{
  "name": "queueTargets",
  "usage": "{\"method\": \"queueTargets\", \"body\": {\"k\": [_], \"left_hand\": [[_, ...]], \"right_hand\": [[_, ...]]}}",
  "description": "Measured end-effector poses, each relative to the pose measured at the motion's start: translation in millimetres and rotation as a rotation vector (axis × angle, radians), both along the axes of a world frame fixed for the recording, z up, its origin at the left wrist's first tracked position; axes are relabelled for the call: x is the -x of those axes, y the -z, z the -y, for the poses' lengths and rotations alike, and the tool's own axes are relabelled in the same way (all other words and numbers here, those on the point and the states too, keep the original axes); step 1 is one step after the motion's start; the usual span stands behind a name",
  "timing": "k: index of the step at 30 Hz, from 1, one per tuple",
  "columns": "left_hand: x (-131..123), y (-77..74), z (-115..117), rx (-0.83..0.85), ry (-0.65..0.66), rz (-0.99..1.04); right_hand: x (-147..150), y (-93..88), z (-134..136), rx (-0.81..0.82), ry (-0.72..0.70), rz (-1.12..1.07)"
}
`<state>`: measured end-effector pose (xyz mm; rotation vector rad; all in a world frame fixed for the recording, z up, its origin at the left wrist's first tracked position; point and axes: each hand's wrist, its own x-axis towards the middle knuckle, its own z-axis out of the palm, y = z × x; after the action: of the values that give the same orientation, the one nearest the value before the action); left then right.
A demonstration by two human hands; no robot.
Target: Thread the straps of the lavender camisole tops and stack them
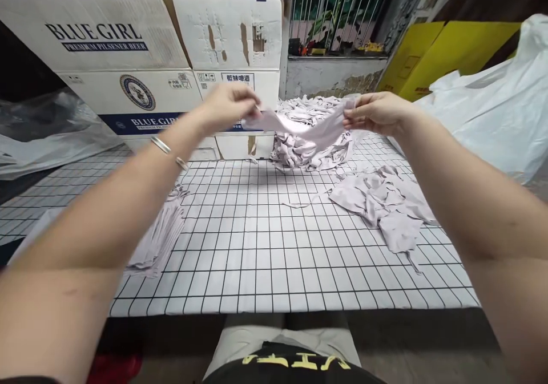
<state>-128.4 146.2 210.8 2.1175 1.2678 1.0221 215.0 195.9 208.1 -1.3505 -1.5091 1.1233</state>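
Observation:
A pale lilac strip of fabric (314, 130) is stretched between my two hands, sagging a little in the middle above the table. My left hand (226, 105) pinches its left end, and my right hand (379, 112) pinches the other end. Behind and below the strip lies a heap of similar lilac fabric pieces (295, 153). More crumpled lilac pieces (385, 198) are spread on the table near my right forearm. A layered stack of lilac fabric (156, 238) sits by my left forearm, which partly hides it.
A white and blue beer carton (141, 59) stands upright at the back left. The table has a white cloth with a black grid (274, 247). White plastic bags (483, 110) bulge at the right, before a yellow box (440, 53). A barred window (338, 13) is behind.

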Motion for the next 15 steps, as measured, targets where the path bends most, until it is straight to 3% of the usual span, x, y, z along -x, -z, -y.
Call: {"method": "queueTargets", "body": {"k": [4, 7, 9, 11, 13, 15], "left_hand": [[-76, 77.8, 20, 0.157, 0.082, 0.189], [-135, 120.4, 31, 0.226, 0.188, 0.372], [-165, 138.3, 36, 0.249, 0.258, 0.449], [-181, 149.3, 38, 0.221, 0.219, 0.467], [-184, 154.9, 36, 0.168, 0.116, 0.474], [-176, 156.3, 32, 0.187, 0.147, 0.481]], "right_hand": [[14, 7.2, 23, 0.042, -0.041, 0.109], [25, -3.9, 36, 0.015, -0.124, 0.231], [27, -15.4, 44, -0.021, -0.183, 0.268], [25, -28.8, 52, -0.036, -0.236, 0.279], [21, -42.7, 61, -0.038, -0.3, 0.279], [15, -55.9, 70, -0.046, -0.372, 0.256]]}}
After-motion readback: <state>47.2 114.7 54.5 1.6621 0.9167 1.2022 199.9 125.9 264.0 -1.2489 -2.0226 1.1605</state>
